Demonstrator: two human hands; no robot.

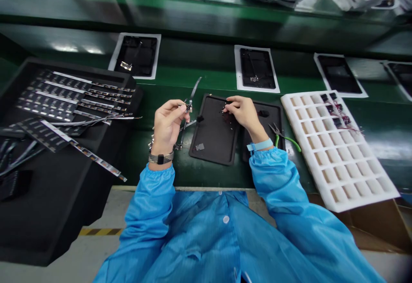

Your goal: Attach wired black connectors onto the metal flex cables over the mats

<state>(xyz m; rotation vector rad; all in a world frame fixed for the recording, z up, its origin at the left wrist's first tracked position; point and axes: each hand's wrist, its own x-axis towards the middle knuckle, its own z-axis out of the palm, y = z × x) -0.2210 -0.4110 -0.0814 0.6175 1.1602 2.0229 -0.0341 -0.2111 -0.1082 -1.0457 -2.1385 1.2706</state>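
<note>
Pinched between the thumb and fingers of my left hand is a small circuit board, with a thin flat cable sticking up from it. More small boards and a cable lie partly hidden around my left wrist. Over the upper right of a shallow black tray, my right hand has its fingertips closed together. Whatever is in them is too small to name. Tiny light and reddish bits lie in that tray below the fingers, and a small grey flat piece rests near its lower left corner.
Green-handled pliers lie right of a second black tray. A white foam tray holds several small wired parts. Dark screen panels line the back. Left, strips of flat cables cover a black foam block.
</note>
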